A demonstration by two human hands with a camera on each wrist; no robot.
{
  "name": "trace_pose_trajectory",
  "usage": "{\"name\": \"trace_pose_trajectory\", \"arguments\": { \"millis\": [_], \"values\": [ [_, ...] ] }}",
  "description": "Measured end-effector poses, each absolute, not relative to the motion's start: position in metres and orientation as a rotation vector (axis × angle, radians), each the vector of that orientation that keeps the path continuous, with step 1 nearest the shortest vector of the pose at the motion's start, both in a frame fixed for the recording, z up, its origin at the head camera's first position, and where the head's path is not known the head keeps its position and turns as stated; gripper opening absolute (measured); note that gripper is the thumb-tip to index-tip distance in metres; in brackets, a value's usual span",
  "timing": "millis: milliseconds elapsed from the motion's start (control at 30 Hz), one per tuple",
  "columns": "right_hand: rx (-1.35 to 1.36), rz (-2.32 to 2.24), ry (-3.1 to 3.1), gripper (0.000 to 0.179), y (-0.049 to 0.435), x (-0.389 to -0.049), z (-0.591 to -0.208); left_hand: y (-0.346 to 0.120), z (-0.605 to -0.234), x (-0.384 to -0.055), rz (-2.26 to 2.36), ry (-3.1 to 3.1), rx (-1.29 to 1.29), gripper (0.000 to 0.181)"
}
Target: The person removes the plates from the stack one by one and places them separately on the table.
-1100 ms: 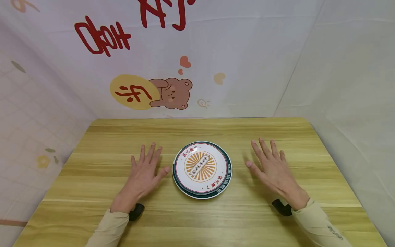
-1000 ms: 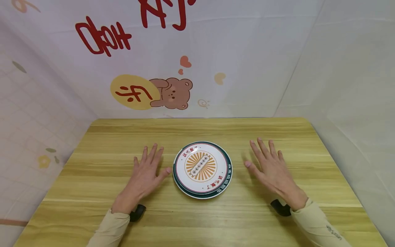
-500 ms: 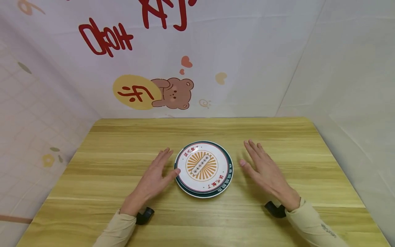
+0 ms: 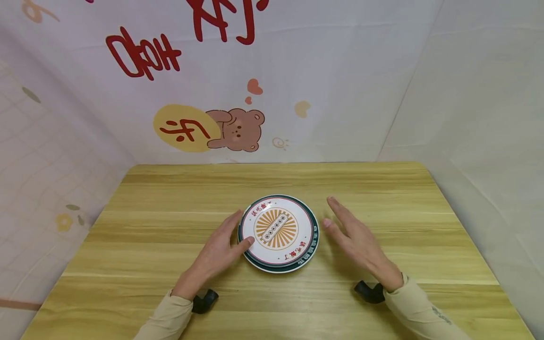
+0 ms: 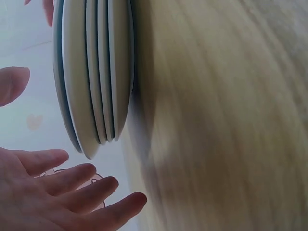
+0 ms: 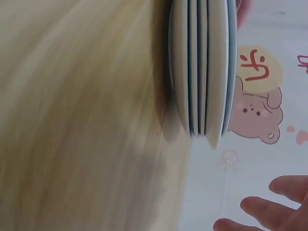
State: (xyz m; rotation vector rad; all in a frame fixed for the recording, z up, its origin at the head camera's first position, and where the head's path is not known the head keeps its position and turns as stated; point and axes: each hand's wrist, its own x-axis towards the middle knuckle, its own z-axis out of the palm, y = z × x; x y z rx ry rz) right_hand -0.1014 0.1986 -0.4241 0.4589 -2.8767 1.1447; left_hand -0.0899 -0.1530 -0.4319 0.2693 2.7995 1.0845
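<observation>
Several plates are stacked on the table, seen edge-on in both wrist views. The top plate (image 4: 278, 229) is white with an orange sunburst and red characters; a green-rimmed plate (image 4: 275, 269) shows beneath it. My left hand (image 4: 216, 252) is at the left side of the stack, thumb over the top plate's rim. In the left wrist view its extended fingers (image 5: 91, 192) appear apart from the plates. To the right of the stack, my right hand (image 4: 357, 241) holds nothing, with its fingers extended and a gap between it and the plates.
The wooden table (image 4: 382, 189) meets a pale wall cloth (image 4: 340, 71) printed with a bear (image 4: 240, 130) and red characters. Black mounts sit under both wrists, one at the left (image 4: 205, 301) and one at the right (image 4: 370, 292).
Both hands have moved inward toward the plate stack and turned from palms-down to more edge-on. The left thumb has come over the top plate's rim. The stack stays in place.
</observation>
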Motion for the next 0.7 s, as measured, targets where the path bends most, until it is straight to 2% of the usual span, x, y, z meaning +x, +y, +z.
{"name": "trace_pose_trajectory", "arguments": {
  "millis": [700],
  "values": [
    [0.313,1.567,-2.832,0.062,0.183,-0.100,-0.436,-0.151,-0.439,-0.091,1.314,2.664,0.165,0.075]
  ]
}}
